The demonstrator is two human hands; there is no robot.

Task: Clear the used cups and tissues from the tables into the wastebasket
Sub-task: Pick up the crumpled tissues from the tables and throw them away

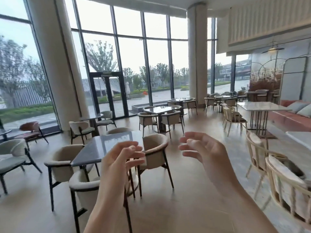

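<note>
My left hand [120, 158] and my right hand [201, 149] are raised in front of me, palms turned toward each other, fingers loosely curled and holding nothing. Just beyond them stands a dark glossy table [101, 147] with padded armchairs around it. No cup, tissue or wastebasket shows in this view. The picture is blurred by motion.
A café hall: several more dark tables [159, 109] with chairs [155, 148] run toward the tall windows. Two round pillars [196, 64] stand at the glass. At right are white wooden chairs [286, 184], a white marble table [262, 105] and a red sofa [292, 115]. A bare floor aisle [193, 190] runs ahead.
</note>
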